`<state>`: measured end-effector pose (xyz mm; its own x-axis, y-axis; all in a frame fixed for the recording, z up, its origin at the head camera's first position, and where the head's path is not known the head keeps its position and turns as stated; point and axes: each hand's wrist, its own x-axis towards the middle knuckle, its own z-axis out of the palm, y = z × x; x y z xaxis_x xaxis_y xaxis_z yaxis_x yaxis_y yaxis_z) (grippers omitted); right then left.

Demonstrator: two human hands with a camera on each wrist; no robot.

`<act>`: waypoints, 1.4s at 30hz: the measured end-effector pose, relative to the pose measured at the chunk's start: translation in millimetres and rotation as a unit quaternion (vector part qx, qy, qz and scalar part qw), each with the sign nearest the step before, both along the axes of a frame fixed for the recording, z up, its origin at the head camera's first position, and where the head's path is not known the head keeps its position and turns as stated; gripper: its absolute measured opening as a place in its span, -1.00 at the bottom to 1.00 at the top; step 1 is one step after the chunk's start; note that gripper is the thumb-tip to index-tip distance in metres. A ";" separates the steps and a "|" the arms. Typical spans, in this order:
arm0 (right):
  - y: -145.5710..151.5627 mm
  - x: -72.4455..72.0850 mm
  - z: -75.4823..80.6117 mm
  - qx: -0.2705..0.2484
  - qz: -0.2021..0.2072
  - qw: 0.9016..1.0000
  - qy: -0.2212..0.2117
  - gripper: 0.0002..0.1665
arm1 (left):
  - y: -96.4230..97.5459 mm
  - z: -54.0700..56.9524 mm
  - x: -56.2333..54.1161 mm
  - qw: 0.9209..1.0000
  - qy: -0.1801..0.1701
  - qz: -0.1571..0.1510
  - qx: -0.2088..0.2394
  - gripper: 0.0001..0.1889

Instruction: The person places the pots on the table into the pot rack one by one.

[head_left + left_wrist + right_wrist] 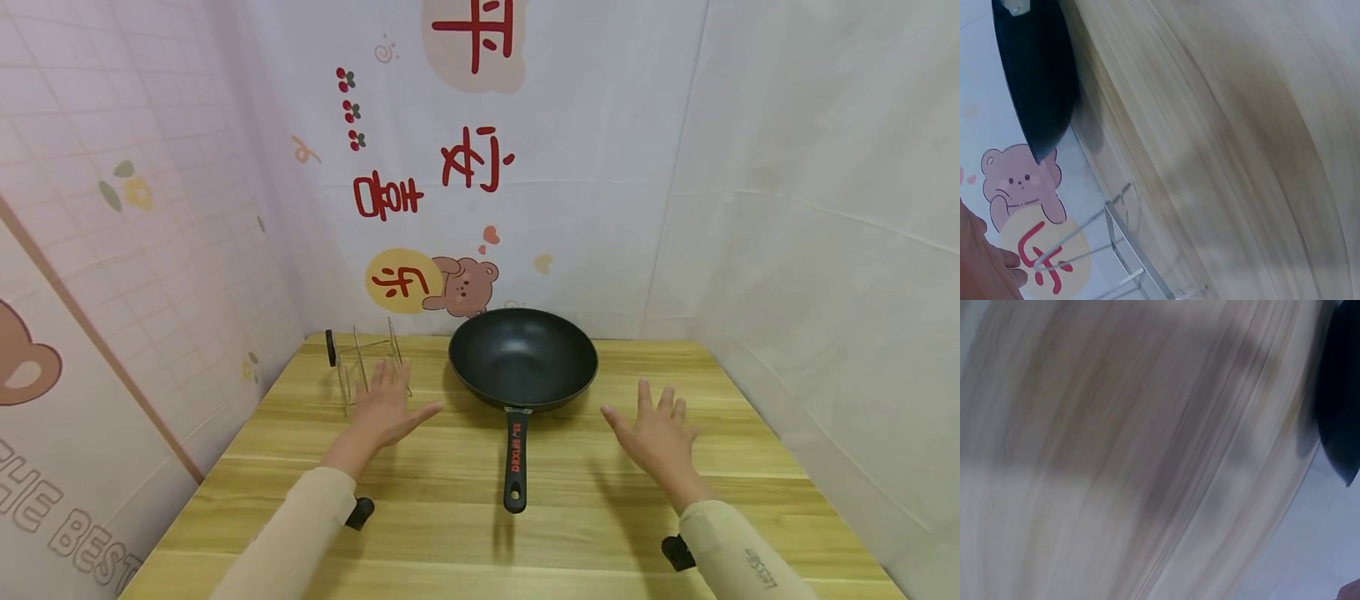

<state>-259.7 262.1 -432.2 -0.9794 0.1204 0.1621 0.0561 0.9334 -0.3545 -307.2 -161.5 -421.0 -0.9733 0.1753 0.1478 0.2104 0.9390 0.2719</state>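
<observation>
A black frying pan (525, 354) stands on the wooden table, its handle (515, 458) with red lettering pointing toward me. My left hand (384, 412) hovers left of the pan with fingers spread, holding nothing. Behind its fingertips stands a thin metal wire rack (360, 354) with a black piece at its left. My right hand (660, 433) is raised to the right of the pan, fingers spread and holding nothing. In the left wrist view the pan's side (1038, 75) and the rack's metal frame (1138, 250) show beside the left fingers. Only a fingertip shows in the right wrist view.
The wooden table (600, 533) is enclosed by white cloth walls (810, 208) at the back and sides. The back cloth carries red characters and a printed bear (468, 287). Dark wrist-camera mounts (361, 512) sit below both wrists.
</observation>
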 end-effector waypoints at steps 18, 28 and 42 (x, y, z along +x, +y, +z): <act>-51.8 8.2 7.2 -0.219 0.034 0.974 -0.046 0.22 | 45.1 2.6 1.3 0.985 -0.062 -0.004 0.164 0.11; -75.9 12.8 6.1 -0.296 0.032 0.953 -0.050 0.22 | 61.5 0.2 3.9 0.950 -0.090 -0.043 0.296 0.04; -114.6 27.0 6.4 -0.418 -0.028 0.907 -0.049 0.09 | 78.2 -8.4 7.3 0.909 -0.176 -0.036 0.376 0.04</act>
